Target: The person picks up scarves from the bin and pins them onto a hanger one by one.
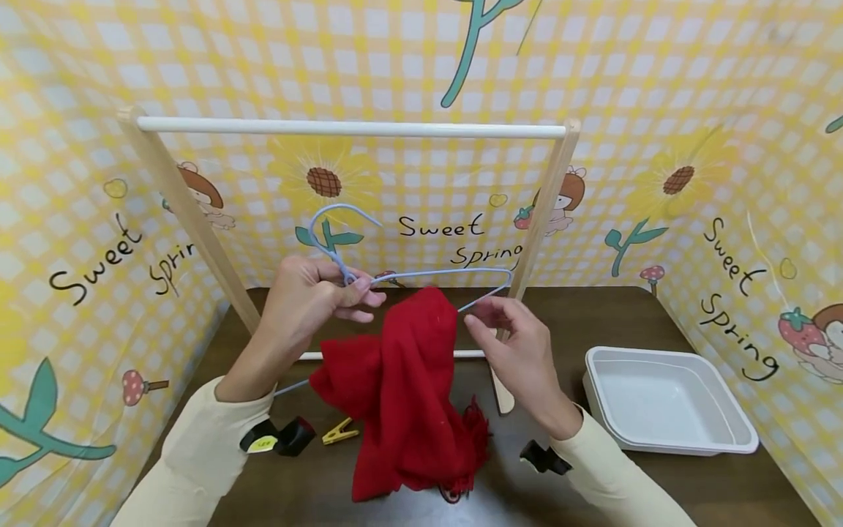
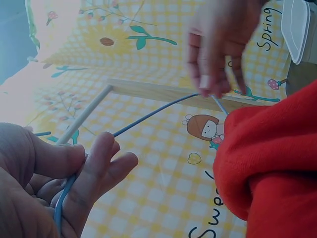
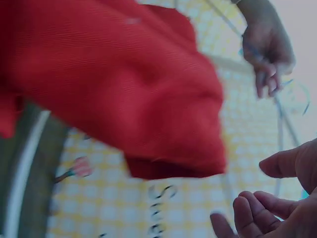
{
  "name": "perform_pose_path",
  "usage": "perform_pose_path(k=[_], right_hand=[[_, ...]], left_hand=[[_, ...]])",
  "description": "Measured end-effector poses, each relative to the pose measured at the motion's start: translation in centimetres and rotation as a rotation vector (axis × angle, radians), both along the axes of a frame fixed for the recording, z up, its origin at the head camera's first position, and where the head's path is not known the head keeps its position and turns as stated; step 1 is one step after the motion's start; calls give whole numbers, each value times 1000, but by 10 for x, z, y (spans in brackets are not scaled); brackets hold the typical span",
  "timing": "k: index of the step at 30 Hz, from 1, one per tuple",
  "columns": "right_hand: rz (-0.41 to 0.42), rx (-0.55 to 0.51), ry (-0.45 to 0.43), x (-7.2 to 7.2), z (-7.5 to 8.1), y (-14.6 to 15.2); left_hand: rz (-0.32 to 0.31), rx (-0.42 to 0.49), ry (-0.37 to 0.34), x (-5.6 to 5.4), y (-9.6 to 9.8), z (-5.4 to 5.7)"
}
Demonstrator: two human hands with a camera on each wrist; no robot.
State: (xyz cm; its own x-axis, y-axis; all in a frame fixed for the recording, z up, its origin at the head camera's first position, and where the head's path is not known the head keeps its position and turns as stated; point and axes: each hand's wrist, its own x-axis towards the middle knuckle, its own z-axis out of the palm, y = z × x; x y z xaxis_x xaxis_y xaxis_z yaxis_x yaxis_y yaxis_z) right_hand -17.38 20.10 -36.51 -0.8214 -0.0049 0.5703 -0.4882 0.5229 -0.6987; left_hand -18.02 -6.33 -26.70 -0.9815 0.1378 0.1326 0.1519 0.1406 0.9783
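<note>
My left hand [image 1: 306, 296] pinches a blue wire clothes hanger [image 1: 441, 272] at the base of its hook, with the hook rising above the fingers. A red scarf [image 1: 418, 380] with a fringe hangs in folds over the hanger's lower bar and covers much of it. In the left wrist view the hanger's wire [image 2: 148, 115] runs from the left thumb and fingers toward the right hand. My right hand [image 1: 516, 348] is beside the hanger's right end, close to the scarf. Its thumb and fingers [image 3: 250, 210] are spread apart with nothing between them in the right wrist view.
A rack with wooden legs [image 1: 197, 212] and a white top rail [image 1: 356, 129] stands behind the hands. To the right sits a white plastic tub [image 1: 665, 395]. A yellow clothespin [image 1: 339, 432] lies on the dark table [image 1: 290, 490]. Yellow checked cloth [image 1: 408, 66] encloses the sides.
</note>
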Motion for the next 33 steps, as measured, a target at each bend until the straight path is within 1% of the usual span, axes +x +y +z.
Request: perform_pose_path(k=[1, 3, 5, 7, 9, 12, 14, 16, 19, 23, 25, 28, 30, 33], right_hand=[[2, -8, -37, -1, -5, 3], [41, -24, -128, -3, -15, 6], [117, -37, -235, -6, -25, 7], [206, -72, -349, -10, -35, 6], [286, -111, -443, -15, -45, 4], [352, -174, -524, -19, -60, 1], [378, -200, -534, -19, -67, -1], [389, -212, -505, -19, -72, -3], [401, -206, -434, -18, -76, -4], [411, -179, -332, -17, -78, -5], [423, -184, -293, -16, -79, -5], [445, -221, -285, -14, -80, -6], [459, -247, -307, -11, -80, -7], [487, -291, -373, -7, -79, -9]], left_hand=[[1, -3, 7, 1, 0, 1], [2, -7, 14, 2, -1, 2], [-1, -9, 22, 3, -2, 3], [-7, -7, 31, 4, -2, 4], [-17, -5, 43, 5, -2, 4], [-31, -2, 53, 5, -1, 3], [-35, -6, 51, 5, -1, 2], [-35, -10, 51, 5, -2, 0], [-31, -19, 50, 5, -2, -2], [-24, -21, 57, 4, -3, -4], [-24, -18, 62, 4, -3, -4], [-26, -13, 67, 3, -3, -6], [-27, -16, 68, 3, -3, -7], [-24, -22, 63, 2, -3, -8]])
